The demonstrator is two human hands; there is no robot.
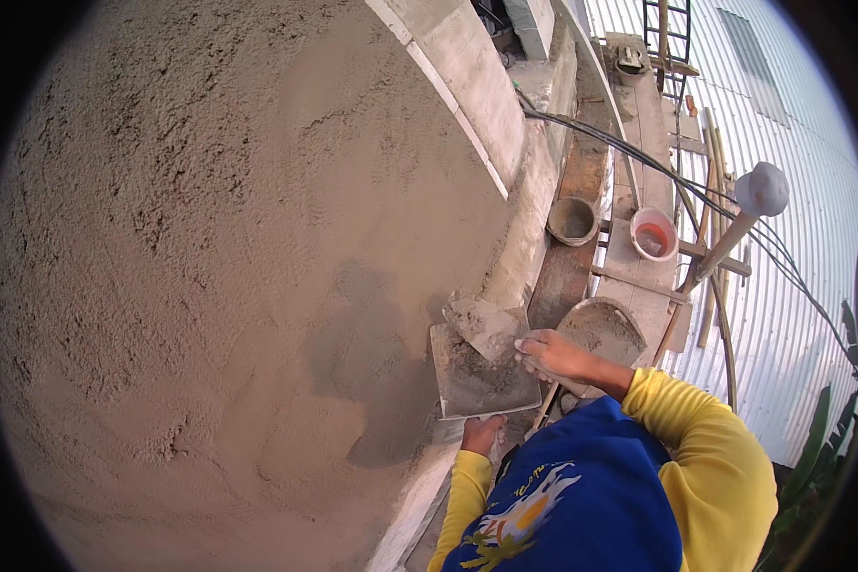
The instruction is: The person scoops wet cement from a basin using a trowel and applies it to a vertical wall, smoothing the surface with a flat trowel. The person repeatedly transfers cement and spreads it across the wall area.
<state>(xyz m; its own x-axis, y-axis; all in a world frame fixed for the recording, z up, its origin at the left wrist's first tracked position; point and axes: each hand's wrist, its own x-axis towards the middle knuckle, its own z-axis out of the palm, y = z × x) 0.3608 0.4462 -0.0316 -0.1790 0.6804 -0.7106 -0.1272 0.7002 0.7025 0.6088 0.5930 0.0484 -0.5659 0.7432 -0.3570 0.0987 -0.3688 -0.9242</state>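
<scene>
My right hand [555, 355] is closed round the handle of a trowel [491, 334], whose blade carries a lump of wet mortar [469, 311]. Under the blade sits a square mortar board [494, 404] with more grey mortar on it. At the board's near edge, my left hand [483, 435] grips it from below; most of the fingers are hidden. Both lie against the edge of a wide wall [353, 238] coated in wet plaster, smooth near me and rough toward the far left. A darker shadowed patch shows on the plaster beside the board.
To the right, a large tub of mortar [605, 329], a grey bucket [573, 220] and a pinkish bucket [654, 235] stand on planks [643, 162]. Black cables [629, 145] cross above. A pole with a covered top [762, 190] rises near corrugated metal sheeting [810, 114].
</scene>
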